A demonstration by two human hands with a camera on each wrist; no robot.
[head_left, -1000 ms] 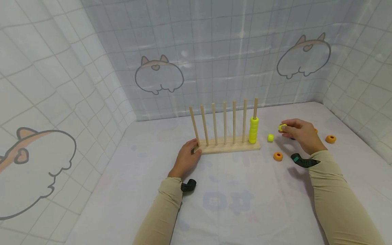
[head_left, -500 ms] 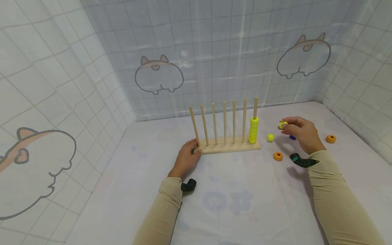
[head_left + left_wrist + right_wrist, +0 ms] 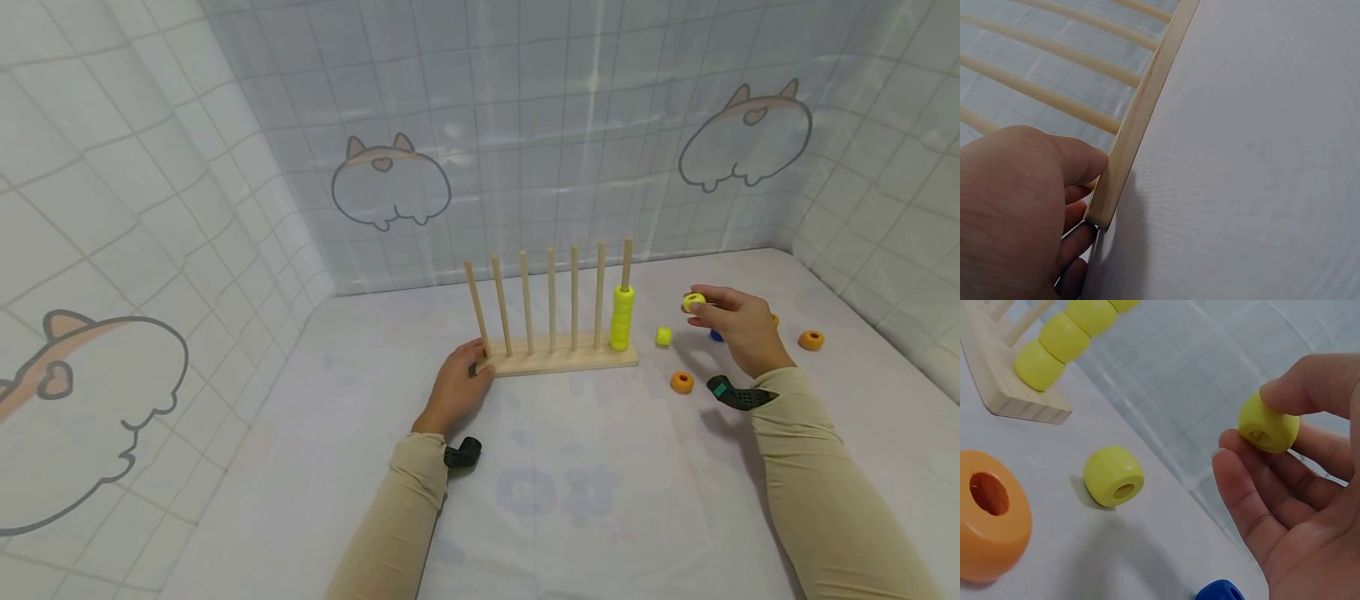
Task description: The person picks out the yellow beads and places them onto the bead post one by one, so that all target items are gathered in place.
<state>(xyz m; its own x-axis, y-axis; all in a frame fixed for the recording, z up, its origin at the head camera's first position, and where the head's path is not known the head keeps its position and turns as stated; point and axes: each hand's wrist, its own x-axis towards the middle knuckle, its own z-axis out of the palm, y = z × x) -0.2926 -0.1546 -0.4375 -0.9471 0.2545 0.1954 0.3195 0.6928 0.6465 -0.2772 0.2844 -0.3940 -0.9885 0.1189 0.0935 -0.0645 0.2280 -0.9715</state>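
Note:
My left hand (image 3: 455, 387) grips the left end of a wooden peg rack (image 3: 558, 360); in the left wrist view the thumb presses on the front edge of its base, other fingers behind and below. Upright pegs rise from the base, and the rightmost carries a stack of yellow beads (image 3: 621, 318). To the right of the rack, my right hand (image 3: 742, 327) pinches a yellow bead (image 3: 1268, 423) between thumb and fingers, above the table. The bead's hole shows in the right wrist view. Another yellow bead (image 3: 1114, 477) lies on the table between rack and hand.
An orange bead (image 3: 682, 382) lies in front of the right hand, another orange bead (image 3: 812, 340) farther right. A blue bead (image 3: 1220, 591) and one more orange bead (image 3: 775, 320) are partly hidden by the right hand. Tile-patterned sheeting (image 3: 525, 150) stands behind the rack.
My right hand has risen slightly with the yellow bead, which has turned so its hole faces more upward. More of the blue bead shows. The left hand and the rack have stayed in place.

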